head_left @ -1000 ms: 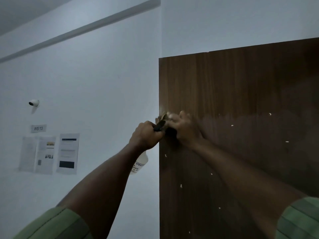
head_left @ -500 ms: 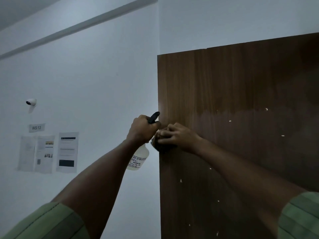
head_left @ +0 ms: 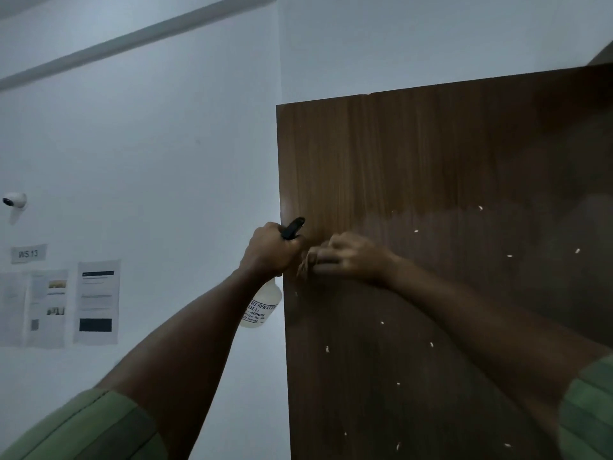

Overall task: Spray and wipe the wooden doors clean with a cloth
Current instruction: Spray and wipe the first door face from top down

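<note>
A dark brown wooden door (head_left: pixel 414 167) fills the right half of the view, dotted with small pale flecks. My left hand (head_left: pixel 270 252) grips a clear spray bottle (head_left: pixel 260 307) with a black nozzle, held upright at the door's left edge. My right hand (head_left: pixel 348 257) presses a cloth (head_left: pixel 304 265) flat against the door just right of the bottle; the hand is blurred and hides most of the cloth. The lower part of the door looks darker and damp below a faint line at hand height.
A white wall (head_left: pixel 149 144) lies left of the door, with a small white camera (head_left: pixel 15 200), a label reading WS 13 (head_left: pixel 29 254) and several paper sheets (head_left: pixel 96 302) stuck on it. White wall also rises above the door.
My right hand with the cloth slid down from the door's left edge, then a little to the right. My left hand with the bottle stayed beside the edge.
</note>
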The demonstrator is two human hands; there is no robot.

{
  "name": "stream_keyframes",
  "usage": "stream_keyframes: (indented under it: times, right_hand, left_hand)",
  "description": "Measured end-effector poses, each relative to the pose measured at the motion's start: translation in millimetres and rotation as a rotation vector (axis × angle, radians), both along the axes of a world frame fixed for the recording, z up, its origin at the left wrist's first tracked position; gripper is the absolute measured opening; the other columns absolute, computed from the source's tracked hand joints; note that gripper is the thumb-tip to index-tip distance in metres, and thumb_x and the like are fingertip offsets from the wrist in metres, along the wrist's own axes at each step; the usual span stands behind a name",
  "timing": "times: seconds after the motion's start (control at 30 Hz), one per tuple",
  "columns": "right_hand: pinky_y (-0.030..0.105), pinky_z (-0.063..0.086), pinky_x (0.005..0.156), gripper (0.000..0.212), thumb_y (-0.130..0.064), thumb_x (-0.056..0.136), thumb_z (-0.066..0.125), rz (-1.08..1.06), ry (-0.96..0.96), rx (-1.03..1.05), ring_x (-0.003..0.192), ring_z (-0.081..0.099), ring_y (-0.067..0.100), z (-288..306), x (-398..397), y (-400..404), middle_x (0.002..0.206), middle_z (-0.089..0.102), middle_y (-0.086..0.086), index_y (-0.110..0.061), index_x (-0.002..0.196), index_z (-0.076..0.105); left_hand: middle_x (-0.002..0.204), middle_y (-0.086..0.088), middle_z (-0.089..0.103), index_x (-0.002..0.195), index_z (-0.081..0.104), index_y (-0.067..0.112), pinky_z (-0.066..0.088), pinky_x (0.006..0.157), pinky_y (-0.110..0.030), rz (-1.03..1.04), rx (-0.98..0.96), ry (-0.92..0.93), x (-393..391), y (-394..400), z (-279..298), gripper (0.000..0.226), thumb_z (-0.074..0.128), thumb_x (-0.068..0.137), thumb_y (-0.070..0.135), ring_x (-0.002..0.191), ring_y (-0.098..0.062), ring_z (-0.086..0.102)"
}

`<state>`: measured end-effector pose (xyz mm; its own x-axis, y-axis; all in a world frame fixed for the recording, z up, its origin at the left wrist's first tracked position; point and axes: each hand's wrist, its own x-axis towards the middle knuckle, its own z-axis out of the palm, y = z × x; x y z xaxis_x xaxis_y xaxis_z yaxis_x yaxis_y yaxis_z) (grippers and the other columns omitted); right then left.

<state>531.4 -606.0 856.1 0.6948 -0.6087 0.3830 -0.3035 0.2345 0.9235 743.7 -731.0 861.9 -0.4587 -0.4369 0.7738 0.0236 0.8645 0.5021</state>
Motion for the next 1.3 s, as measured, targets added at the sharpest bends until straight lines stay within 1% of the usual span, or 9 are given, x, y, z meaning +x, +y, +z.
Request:
stream_keyframes:
  times: [0.13, 0.2, 0.4, 0.57, 0.67, 0.77, 0.97, 1.17, 1.3]
  right_hand:
    - [0.038, 0.055, 0.062, 0.053, 0.008, 0.084, 0.07, 0.153, -0.624, -0.547, 0.085, 0.057, 0.029, 29.4, 3.0, 8.2, 0.132, 0.068, 0.004, -0.027, 0.124, 0.073]
    - [0.04, 0.055, 0.064, 0.061, 0.014, 0.082, 0.062, 0.171, -0.762, -0.58, 0.09, 0.055, 0.029, 8.2, 12.6, -6.8, 0.136, 0.064, 0.004, -0.026, 0.127, 0.071]
    - [0.039, 0.056, 0.082, 0.036, -0.01, 0.097, 0.063, -0.026, -0.013, 0.069, 0.099, 0.064, 0.025, -0.2, -16.8, 31.8, 0.137, 0.065, 0.003, -0.027, 0.128, 0.071]
    - [0.044, 0.057, 0.069, 0.057, 0.011, 0.085, 0.058, 0.181, -0.739, -0.574, 0.092, 0.057, 0.029, 10.6, -22.1, 39.4, 0.138, 0.065, 0.004, -0.026, 0.127, 0.072]
    - [0.044, 0.054, 0.082, 0.047, -0.005, 0.095, 0.045, 0.085, -0.398, -0.178, 0.099, 0.061, 0.028, -29.0, -22.3, 28.3, 0.14, 0.064, 0.003, -0.027, 0.127, 0.071]
    - [0.038, 0.051, 0.089, 0.043, -0.014, 0.098, 0.063, -0.075, -0.087, 0.177, 0.105, 0.059, 0.022, -13.1, -29.4, 51.6, 0.148, 0.056, -0.002, -0.032, 0.137, 0.063]
    - [0.04, 0.057, 0.064, 0.068, 0.02, 0.076, 0.065, 0.122, -0.715, -0.517, 0.089, 0.057, 0.029, 4.7, -16.9, 48.6, 0.138, 0.064, 0.006, -0.023, 0.129, 0.071]
    - [0.038, 0.054, 0.083, 0.051, -0.005, 0.088, 0.072, -0.049, -0.232, 0.075, 0.104, 0.054, 0.02, -14.8, -35.9, 70.5, 0.149, 0.057, 0.002, -0.028, 0.134, 0.066]
    - [0.042, 0.057, 0.07, 0.068, 0.011, 0.075, 0.075, 0.013, -0.582, -0.319, 0.093, 0.057, 0.029, 26.3, -53.8, 90.7, 0.14, 0.063, 0.001, -0.028, 0.13, 0.069]
  left_hand:
    - [0.057, -0.005, 0.055, 0.06, 0.054, 0.014, 0.044, 0.055, -0.035, -0.022, -0.01, 0.013, -8.7, 6.1, 8.2, 0.037, 0.067, 0.093, 0.024, 0.053, -0.025, 0.055]
    - [0.057, -0.005, 0.056, 0.061, 0.056, 0.013, 0.042, 0.055, -0.033, -0.028, -0.019, 0.01, -11.2, 9.9, 10.9, 0.037, 0.067, 0.094, 0.026, 0.052, -0.024, 0.055]
    - [0.062, -0.009, 0.062, 0.07, 0.064, 0.006, 0.049, 0.055, -0.037, -0.066, -0.017, 0.003, -13.5, 20.9, 13.6, 0.028, 0.067, 0.092, 0.024, 0.051, -0.025, 0.057]
    - [0.07, -0.012, 0.067, 0.077, 0.067, 0.007, 0.054, 0.058, -0.038, -0.063, 0.03, 0.04, -16.1, 10.0, 15.9, 0.024, 0.067, 0.092, 0.026, 0.054, -0.026, 0.06]
    - [0.067, -0.01, 0.064, 0.075, 0.065, 0.009, 0.051, 0.056, -0.036, -0.064, 0.016, 0.018, -21.0, 12.8, 11.6, 0.025, 0.067, 0.094, 0.025, 0.052, -0.024, 0.059]
    - [0.065, -0.008, 0.063, 0.076, 0.064, 0.009, 0.049, 0.054, -0.034, -0.099, 0.012, 0.001, -27.6, 20.9, 16.0, 0.024, 0.068, 0.095, 0.023, 0.05, -0.019, 0.056]
    - [0.063, -0.006, 0.057, 0.078, 0.064, 0.01, 0.044, 0.05, -0.033, -0.21, 0.026, 0.014, -38.9, 37.0, 26.4, 0.021, 0.067, 0.096, 0.02, 0.049, -0.016, 0.052]
    - [0.064, -0.006, 0.059, 0.081, 0.066, 0.008, 0.044, 0.051, -0.033, -0.226, 0.037, 0.0, -52.3, 37.6, 23.1, 0.019, 0.068, 0.096, 0.02, 0.053, -0.019, 0.055]
    - [0.063, -0.007, 0.058, 0.078, 0.066, 0.008, 0.045, 0.052, -0.034, -0.202, 0.034, 0.039, -60.0, 40.3, 25.1, 0.021, 0.069, 0.095, 0.02, 0.054, -0.021, 0.055]
